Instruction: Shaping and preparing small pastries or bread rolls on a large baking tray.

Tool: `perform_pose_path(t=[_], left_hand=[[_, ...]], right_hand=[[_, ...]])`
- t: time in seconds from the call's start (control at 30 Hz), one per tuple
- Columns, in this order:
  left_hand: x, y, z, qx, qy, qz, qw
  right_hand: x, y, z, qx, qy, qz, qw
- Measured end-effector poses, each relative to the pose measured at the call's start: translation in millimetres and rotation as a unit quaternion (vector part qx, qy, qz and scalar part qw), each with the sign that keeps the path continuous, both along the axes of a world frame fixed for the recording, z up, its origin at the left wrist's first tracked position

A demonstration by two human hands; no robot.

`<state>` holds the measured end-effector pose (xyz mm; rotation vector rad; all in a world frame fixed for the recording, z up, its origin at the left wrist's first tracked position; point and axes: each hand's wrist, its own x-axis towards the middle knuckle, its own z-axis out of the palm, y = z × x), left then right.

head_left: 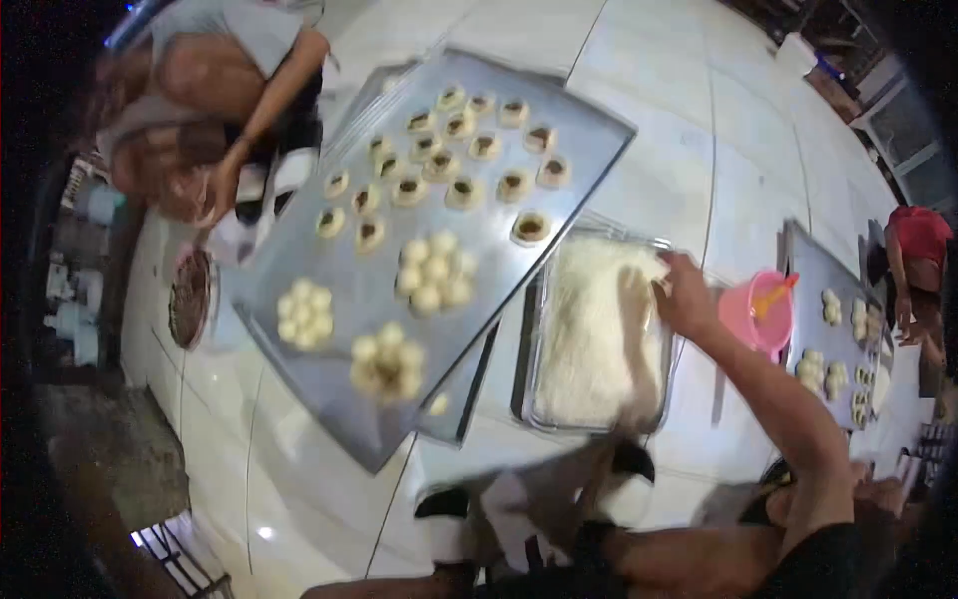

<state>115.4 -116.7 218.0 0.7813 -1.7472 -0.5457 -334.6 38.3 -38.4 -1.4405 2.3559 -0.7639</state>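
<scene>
My right hand (674, 290) reaches over the right edge of a rectangular pan of pale granular stuff (589, 319), fingers bent and apart, its shadow falling across the contents. I cannot make out my left hand. A big metal tray (299, 379) holds several dough rounds with brown centres (463, 192) and flower-shaped clusters of pale dough balls (434, 272). To the right stands a pink container (740, 309) with an orange utensil (768, 299).
Another person crouches upper left, hand (222, 195) above a bowl of brown stuff (190, 299). A red-clad person (918, 240) is at far right beside another dough tray (813, 270). Trays lie on white tiles (649, 50). My feet (444, 509) show below the pan.
</scene>
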Motion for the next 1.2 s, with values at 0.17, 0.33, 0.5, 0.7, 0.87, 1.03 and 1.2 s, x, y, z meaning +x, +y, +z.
perform_pose_path(t=[0.17,0.33,0.5,0.7,0.87,1.03,1.2], left_hand=[[-53,30,12,-0.019,0.013,0.044,0.999],[-85,50,33,-0.035,0.004,0.060,0.998],[-112,65,53,-0.056,0.014,0.060,0.997],[-177,64,84,-0.067,0.018,-0.028,0.997],[-238,25,69,0.019,0.014,-0.158,0.987],[-254,-57,-41,0.213,-0.240,-0.231,0.919],[-250,-114,-175,0.211,-0.451,-0.125,0.858]], right_hand=[[-57,-24,-27,-0.025,-0.028,0.069,0.997],[-53,-33,-49,0.083,0.087,0.135,0.984],[-54,-26,-58,0.089,0.084,0.123,0.985],[-44,-9,-57,0.001,-0.006,0.118,0.993],[-37,-4,-34,0.079,-0.010,0.038,0.996],[-29,13,-8,-0.068,-0.075,0.026,0.994],[-29,13,-3,0.099,-0.024,0.086,0.991]])
